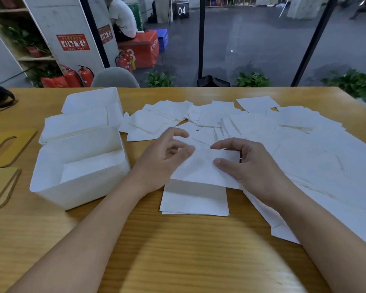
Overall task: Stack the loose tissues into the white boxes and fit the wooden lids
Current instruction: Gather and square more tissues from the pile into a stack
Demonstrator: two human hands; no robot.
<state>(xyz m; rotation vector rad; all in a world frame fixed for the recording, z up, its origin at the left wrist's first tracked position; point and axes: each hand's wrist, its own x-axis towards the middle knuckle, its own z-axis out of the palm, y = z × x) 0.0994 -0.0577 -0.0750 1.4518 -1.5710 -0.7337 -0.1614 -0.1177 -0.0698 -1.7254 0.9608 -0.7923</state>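
Both hands (163, 157) (247, 166) hold one tissue (201, 168), tilted above the stack (194, 199).

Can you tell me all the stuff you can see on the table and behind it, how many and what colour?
white boxes: three, white, left side of table; the nearest holds a few tissues
loose tissues: many, white, spread over middle and right
small tissue stack: one, white, below the hands
wooden lids: two, tan, far left edge
table: one, wooden
fire extinguishers: several, red, on the floor behind
plants: several, green, beyond the table
left hand: holds a tissue
right hand: holds the same tissue
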